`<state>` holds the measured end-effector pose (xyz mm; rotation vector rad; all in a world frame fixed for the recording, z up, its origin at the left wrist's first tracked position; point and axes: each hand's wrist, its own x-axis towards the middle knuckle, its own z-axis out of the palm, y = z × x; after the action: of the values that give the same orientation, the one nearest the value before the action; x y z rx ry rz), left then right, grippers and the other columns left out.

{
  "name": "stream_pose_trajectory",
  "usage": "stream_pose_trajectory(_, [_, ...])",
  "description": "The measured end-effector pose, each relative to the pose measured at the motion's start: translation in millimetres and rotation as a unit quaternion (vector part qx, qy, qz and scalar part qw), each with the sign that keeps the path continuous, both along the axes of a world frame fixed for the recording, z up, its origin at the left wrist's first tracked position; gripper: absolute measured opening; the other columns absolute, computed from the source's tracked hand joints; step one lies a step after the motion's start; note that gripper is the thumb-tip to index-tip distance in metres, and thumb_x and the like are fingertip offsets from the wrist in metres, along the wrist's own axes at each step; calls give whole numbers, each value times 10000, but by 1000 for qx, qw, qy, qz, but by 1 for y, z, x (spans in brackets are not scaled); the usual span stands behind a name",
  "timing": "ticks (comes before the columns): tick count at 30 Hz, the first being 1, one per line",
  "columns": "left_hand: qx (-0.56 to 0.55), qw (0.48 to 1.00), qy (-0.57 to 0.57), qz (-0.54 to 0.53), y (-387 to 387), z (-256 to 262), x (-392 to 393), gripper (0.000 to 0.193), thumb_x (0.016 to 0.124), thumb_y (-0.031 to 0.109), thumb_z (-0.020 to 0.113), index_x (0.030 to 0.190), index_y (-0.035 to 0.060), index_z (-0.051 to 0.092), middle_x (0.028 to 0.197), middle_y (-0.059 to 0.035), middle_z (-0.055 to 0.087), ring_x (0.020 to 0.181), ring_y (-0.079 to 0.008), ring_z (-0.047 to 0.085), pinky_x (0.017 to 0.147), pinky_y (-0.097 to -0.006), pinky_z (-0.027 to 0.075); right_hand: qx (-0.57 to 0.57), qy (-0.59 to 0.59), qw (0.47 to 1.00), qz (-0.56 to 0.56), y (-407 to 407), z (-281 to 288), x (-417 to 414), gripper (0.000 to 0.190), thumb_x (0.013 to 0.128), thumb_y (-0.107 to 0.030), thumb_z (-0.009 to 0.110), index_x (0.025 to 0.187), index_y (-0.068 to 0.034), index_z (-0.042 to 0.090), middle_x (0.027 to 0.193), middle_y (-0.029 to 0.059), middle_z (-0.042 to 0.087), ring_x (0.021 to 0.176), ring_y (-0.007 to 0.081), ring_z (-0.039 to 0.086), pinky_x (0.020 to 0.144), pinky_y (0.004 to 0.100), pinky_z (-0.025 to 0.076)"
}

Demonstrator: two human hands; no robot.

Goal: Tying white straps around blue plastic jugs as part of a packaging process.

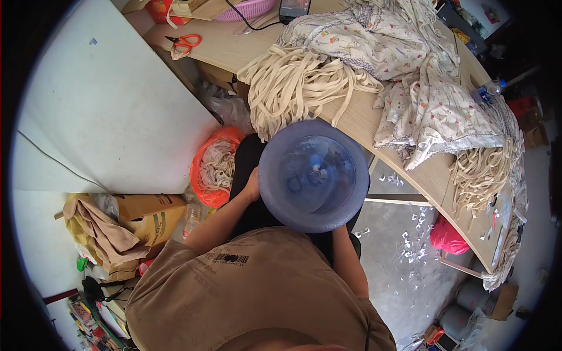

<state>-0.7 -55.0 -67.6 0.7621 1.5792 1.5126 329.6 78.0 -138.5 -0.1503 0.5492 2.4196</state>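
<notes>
A large blue translucent plastic water bottle [290, 206] is in front of my body, one round end facing up at me. My left hand [253, 185] grips its left side, the fingers partly out of sight behind the wall. My right hand [340, 229] reaches beneath the near right edge and holds it from there; most of that hand is hidden. Just beyond the bottle, a heap of cream fabric straps [298, 83] hangs over the edge of the wooden table [351, 112]. White floral cloth pieces [377, 44] are piled behind it.
Orange-handled scissors [188, 43] and a phone [294, 8] lie on the table. An orange plastic bag [197, 175] of cloth scraps stands left of my legs, near a cardboard box [149, 215]. White scraps litter the floor [386, 259]. A pink bag [448, 237] sits under the table.
</notes>
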Motion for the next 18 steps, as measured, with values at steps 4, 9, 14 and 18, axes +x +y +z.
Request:
stream_pose_trajectory(4, [-18, 996, -83, -8, 7, 30, 7, 393, 1067, 267, 444, 1306, -9, 588, 1214, -128, 660, 1055, -200, 628, 957, -320, 510, -93, 31, 995, 23, 2, -18, 14, 590, 1086, -406, 359, 1612, -170, 235, 1634, 83, 332, 1505, 298, 301, 1263, 453, 185])
stream_pose_trajectory(9, [-28, 992, -119, -13, 13, 56, 10, 407, 1081, 297, 418, 1300, 4, 598, 1174, -116, 671, 1018, -181, 627, 933, -314, 513, -90, 54, 994, 28, 2, -26, 19, 597, 1085, -414, 355, 1615, -173, 224, 1640, 80, 320, 1505, 298, 302, 1261, 457, 191])
stream_pose_trajectory(14, [-46, 986, -160, 26, 3, 61, 9, 412, 1085, 316, 410, 1291, 17, 606, 1150, -102, 680, 991, -162, 625, 901, -298, 515, -170, 79, 982, 33, 0, 9, -5, 612, 1083, -437, 347, 1620, -182, 204, 1650, 78, 296, 1515, 296, 279, 1266, 461, 170])
stream_pose_trajectory(18, [-45, 983, -176, 8, 17, 81, 17, 408, 1085, 318, 414, 1287, 22, 608, 1156, -98, 678, 991, -154, 621, 892, -287, 510, 232, -396, 884, 88, 26, -28, 17, 723, 1032, -621, 243, 1618, -197, 243, 1660, 49, 285, 1536, 277, 219, 1265, 410, 136])
